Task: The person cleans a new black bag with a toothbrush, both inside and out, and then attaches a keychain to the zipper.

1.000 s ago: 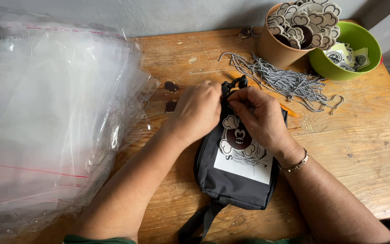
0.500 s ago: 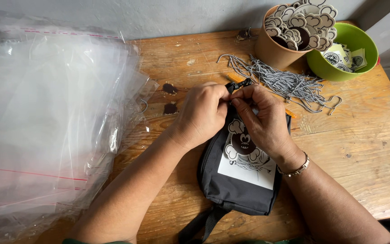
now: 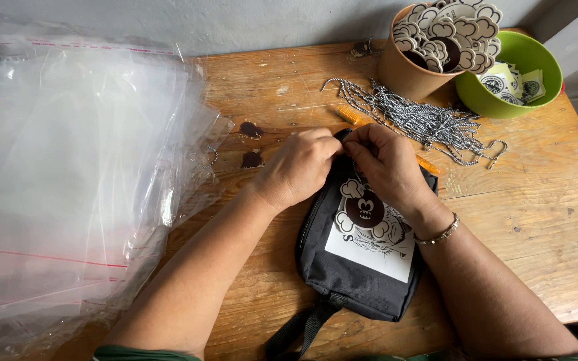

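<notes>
A small black bag (image 3: 359, 274) with a white printed panel lies on the wooden table (image 3: 523, 220). A cloud-shaped paper tag (image 3: 362, 208) with a dark round figure rests on its front. My left hand (image 3: 299, 167) and my right hand (image 3: 386, 164) meet at the bag's top edge, fingers pinched together around the zipper area. What they pinch is hidden by the fingers. A bracelet sits on my right wrist.
A big stack of clear plastic bags (image 3: 68, 174) fills the left side. Black-and-white cords (image 3: 423, 120) lie behind the hands. A brown cup of cloud-shaped tags (image 3: 436, 43) and a green bowl (image 3: 510, 73) of round cards stand at the back right.
The bag and both hands have shifted slightly; the cloud-shaped tag now lies fully visible below my right hand. Both hands stay pinched at the bag's top.
</notes>
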